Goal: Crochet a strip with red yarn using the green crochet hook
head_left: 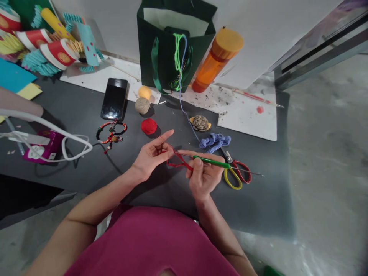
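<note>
Above the grey table's front part, my right hand (204, 174) is closed round a crochet hook with a green handle (214, 162), its thin tip pointing left. Red yarn (178, 164) hangs in a loop between my two hands. My left hand (152, 157) pinches the red yarn near the hook's tip, with the index finger stretched out. A red ball of yarn (148, 126) lies just beyond my left hand. Blue-purple crocheted yarn (215, 142) is beyond my right hand, and scissors (236, 177) with red and yellow handles lie to its right.
At the back stand a dark green bag (165, 57) and an orange bottle (214, 63). A phone (114, 99), beads (110, 134), beige yarn ball (142, 105) and brown crocheted flower (200, 123) lie on the table (258, 207). White cables (77, 140) and paper-cup crafts (60, 53) are left.
</note>
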### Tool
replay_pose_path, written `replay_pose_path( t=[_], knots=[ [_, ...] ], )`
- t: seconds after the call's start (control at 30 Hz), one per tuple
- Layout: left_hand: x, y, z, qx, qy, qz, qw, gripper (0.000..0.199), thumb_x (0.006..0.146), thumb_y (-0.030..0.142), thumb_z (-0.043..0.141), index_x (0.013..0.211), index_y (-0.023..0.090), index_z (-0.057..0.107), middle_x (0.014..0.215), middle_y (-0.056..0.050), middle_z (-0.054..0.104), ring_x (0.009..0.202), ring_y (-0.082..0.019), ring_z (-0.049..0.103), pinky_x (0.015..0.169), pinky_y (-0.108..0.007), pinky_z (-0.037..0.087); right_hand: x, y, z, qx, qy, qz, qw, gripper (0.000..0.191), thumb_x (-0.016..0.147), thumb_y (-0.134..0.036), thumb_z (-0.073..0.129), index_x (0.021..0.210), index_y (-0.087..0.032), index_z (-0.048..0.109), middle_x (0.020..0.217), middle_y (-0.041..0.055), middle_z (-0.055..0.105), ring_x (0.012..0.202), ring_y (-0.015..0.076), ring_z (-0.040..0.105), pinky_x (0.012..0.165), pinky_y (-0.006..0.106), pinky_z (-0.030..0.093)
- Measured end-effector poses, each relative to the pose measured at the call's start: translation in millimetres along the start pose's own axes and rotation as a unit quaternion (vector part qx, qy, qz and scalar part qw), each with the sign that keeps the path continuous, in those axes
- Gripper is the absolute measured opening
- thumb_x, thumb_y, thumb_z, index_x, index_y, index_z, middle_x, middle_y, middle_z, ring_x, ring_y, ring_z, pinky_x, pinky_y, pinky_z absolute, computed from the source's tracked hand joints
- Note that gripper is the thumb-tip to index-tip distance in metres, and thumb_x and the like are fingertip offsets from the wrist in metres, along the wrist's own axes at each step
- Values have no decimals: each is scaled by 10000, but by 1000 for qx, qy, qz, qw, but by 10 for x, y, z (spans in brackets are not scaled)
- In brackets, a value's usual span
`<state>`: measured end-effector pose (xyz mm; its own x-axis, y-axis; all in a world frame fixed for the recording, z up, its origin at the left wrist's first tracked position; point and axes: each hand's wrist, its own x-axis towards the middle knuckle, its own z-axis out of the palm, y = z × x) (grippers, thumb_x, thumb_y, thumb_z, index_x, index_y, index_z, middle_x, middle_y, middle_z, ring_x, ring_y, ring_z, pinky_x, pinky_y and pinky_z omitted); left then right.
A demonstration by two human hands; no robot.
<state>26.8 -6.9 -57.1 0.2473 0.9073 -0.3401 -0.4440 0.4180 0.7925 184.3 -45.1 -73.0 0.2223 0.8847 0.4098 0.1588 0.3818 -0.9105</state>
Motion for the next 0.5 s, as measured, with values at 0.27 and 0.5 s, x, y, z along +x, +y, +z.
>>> replay_pose_path(
  t=[0.27,0.5],
  knots=[
    [-2,-12,-8,0,-2,10,1000,613,714,209,893,1304,256,736,760,42,649,717,-74,551,705,-229,441,-1,28,-25,-8,-15,-9,1000,215,1003,-141,580,1148,-286,644,930,-7,809,366,49,484,336,207,385],
    [-4,-25,-9,6,5,20,1000,616,717,178,889,1308,258,735,747,43,657,710,-79,567,704,-228,456,-4,57,-18,-64,-27,-68,995,151,1025,-187,555,1129,-249,645,983,33,829,429,93,606,568,301,635]
  ],
)
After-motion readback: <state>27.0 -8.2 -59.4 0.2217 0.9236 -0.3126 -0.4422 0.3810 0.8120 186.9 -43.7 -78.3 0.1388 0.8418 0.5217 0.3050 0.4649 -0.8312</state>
